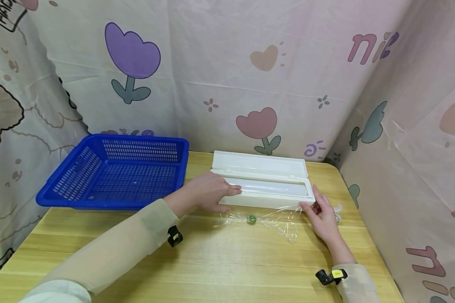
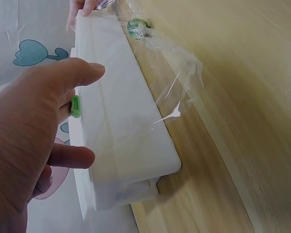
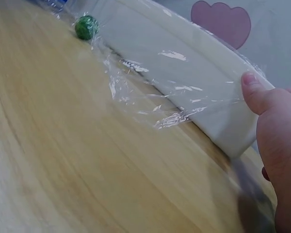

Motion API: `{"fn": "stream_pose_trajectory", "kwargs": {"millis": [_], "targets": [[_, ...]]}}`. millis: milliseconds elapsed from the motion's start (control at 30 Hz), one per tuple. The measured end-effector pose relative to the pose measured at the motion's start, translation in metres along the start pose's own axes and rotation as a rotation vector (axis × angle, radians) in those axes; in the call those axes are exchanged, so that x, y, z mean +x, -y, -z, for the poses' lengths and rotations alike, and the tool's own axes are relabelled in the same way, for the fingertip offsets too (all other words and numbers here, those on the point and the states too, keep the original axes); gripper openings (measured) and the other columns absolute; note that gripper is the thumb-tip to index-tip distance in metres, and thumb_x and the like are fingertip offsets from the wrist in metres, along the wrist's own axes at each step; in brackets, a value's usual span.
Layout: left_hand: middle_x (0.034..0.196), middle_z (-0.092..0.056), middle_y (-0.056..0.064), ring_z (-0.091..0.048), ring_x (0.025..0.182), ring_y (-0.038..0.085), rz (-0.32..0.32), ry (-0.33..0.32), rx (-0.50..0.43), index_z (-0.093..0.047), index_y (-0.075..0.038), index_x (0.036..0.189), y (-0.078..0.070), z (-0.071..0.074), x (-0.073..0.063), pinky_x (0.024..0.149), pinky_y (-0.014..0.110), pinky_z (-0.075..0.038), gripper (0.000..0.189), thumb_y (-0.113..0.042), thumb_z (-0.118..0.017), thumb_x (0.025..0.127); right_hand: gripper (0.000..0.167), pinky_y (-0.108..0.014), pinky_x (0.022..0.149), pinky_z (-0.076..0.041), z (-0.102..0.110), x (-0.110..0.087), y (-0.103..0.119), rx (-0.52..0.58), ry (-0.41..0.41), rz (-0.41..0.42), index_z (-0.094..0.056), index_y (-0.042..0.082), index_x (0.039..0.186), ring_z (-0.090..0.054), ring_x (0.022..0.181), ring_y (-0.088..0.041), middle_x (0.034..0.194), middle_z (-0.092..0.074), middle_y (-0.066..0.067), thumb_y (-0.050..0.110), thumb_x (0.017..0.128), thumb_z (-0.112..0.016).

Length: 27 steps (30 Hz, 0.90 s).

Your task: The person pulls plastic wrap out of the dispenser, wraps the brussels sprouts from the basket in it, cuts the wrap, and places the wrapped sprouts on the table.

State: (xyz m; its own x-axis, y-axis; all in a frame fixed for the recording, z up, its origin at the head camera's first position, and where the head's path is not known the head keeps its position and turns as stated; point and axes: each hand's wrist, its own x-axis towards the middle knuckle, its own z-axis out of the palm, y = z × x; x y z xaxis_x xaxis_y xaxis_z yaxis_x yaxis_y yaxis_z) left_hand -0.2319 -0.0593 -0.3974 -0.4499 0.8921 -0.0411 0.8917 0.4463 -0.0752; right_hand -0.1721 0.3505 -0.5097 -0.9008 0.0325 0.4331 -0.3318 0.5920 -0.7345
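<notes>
A white cling film box (image 1: 265,202) stands on the table with its lid (image 1: 259,163) tipped back and a film roll (image 1: 273,188) inside. My left hand (image 1: 212,191) is over the box's left part, index finger stretched along the front rim. Close to its fingers is a small green slider (image 2: 75,106) on that rim; whether they press it I cannot tell. My right hand (image 1: 322,216) grips the right end, thumb (image 3: 252,87) on the front. Clear film (image 3: 169,104) hangs down the front onto the table. A small green ball (image 1: 252,219) lies at the film, seemingly wrapped in it.
A blue plastic basket (image 1: 110,204) stands on the left of the wooden table (image 1: 227,269). Beside my right hand lies a small clear, crumpled thing (image 1: 338,213), partly hidden. Printed curtains (image 1: 208,63) hang behind the table and at its sides.
</notes>
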Motion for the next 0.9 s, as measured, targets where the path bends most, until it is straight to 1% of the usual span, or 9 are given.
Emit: {"fn": "stream_pose_trajectory", "kwargs": {"millis": [100,233,433,533,600,667,800,833,900], "targets": [[0.151,-0.057,-0.011,-0.067,0.082,0.015,0.003,0.009,-0.011,-0.059,-0.023,0.153,-0.001,0.002,-0.001,0.067,0.031,-0.054,0.064,-0.052,-0.070,0.097,0.071,-0.019,0.059,-0.037,0.000,0.000,0.000,0.006,-0.010,0.019,-0.049,0.003,0.157,-0.042,0.070,-0.012,0.090,-0.049,-0.010,-0.003,0.093,-0.079],[0.151,-0.057,-0.011,-0.062,0.076,0.013,0.005,0.020,-0.026,-0.059,-0.023,0.154,0.000,0.005,-0.002,0.067,0.031,-0.054,0.064,-0.052,-0.071,0.097,0.066,-0.020,0.059,-0.036,0.000,0.000,-0.002,-0.004,-0.024,0.032,-0.054,0.003,0.153,-0.041,0.069,-0.012,0.088,-0.048,-0.008,-0.002,0.093,-0.079],[0.149,-0.060,-0.010,-0.067,0.082,0.017,0.004,0.020,-0.036,-0.061,-0.023,0.152,0.003,0.007,-0.007,0.071,0.033,-0.055,0.061,-0.052,-0.070,0.098,0.066,-0.020,0.059,-0.036,-0.001,0.001,0.000,-0.014,-0.038,0.024,-0.054,0.002,0.153,-0.042,0.070,-0.012,0.088,-0.049,-0.007,0.000,0.093,-0.080],[0.149,-0.060,-0.010,-0.065,0.074,0.018,0.013,0.027,-0.038,-0.062,-0.023,0.151,0.005,0.007,-0.010,0.065,0.032,-0.053,0.060,-0.051,-0.069,0.099,0.065,-0.020,0.059,-0.036,-0.001,0.001,0.000,-0.015,-0.044,0.029,-0.055,0.001,0.152,-0.042,0.069,-0.012,0.087,-0.050,-0.006,-0.001,0.092,-0.081],[0.148,-0.060,-0.010,-0.064,0.072,0.019,0.015,0.031,-0.035,-0.062,-0.023,0.151,0.006,0.007,-0.012,0.063,0.032,-0.051,0.059,-0.051,-0.069,0.099,0.065,-0.020,0.059,-0.036,0.000,0.001,0.000,-0.019,-0.047,0.035,-0.055,0.001,0.151,-0.042,0.069,-0.012,0.087,-0.050,-0.006,-0.001,0.092,-0.081],[0.148,-0.061,-0.010,-0.067,0.075,0.020,0.024,0.039,-0.036,-0.062,-0.023,0.151,0.007,0.008,-0.015,0.063,0.032,-0.051,0.059,-0.050,-0.069,0.100,0.065,-0.020,0.058,-0.035,0.000,0.001,0.000,-0.019,-0.048,0.043,-0.055,0.001,0.151,-0.042,0.069,-0.012,0.086,-0.050,-0.006,-0.001,0.091,-0.081],[0.147,-0.062,-0.008,-0.073,0.097,0.022,0.058,0.050,-0.054,-0.064,-0.022,0.149,0.009,0.008,-0.023,0.072,0.035,-0.056,0.057,-0.047,-0.071,0.099,0.066,-0.020,0.058,-0.035,0.001,0.000,-0.001,-0.024,-0.039,0.052,-0.055,0.000,0.152,-0.042,0.068,-0.011,0.087,-0.051,-0.005,-0.001,0.091,-0.081],[0.146,-0.062,-0.009,-0.073,0.097,0.021,0.069,0.051,-0.056,-0.064,-0.022,0.149,0.010,0.008,-0.025,0.073,0.035,-0.057,0.057,-0.047,-0.072,0.099,0.066,-0.021,0.058,-0.035,0.001,0.000,-0.001,-0.023,-0.037,0.053,-0.055,0.000,0.152,-0.042,0.068,-0.011,0.087,-0.051,-0.005,-0.001,0.091,-0.081],[0.145,-0.063,-0.009,-0.072,0.088,0.018,0.079,0.047,-0.060,-0.065,-0.022,0.148,0.012,0.008,-0.031,0.072,0.035,-0.057,0.056,-0.046,-0.073,0.098,0.066,-0.021,0.058,-0.035,0.001,0.000,-0.002,-0.027,-0.036,0.054,-0.054,0.000,0.152,-0.042,0.068,-0.011,0.087,-0.051,-0.004,0.000,0.091,-0.081]]}}
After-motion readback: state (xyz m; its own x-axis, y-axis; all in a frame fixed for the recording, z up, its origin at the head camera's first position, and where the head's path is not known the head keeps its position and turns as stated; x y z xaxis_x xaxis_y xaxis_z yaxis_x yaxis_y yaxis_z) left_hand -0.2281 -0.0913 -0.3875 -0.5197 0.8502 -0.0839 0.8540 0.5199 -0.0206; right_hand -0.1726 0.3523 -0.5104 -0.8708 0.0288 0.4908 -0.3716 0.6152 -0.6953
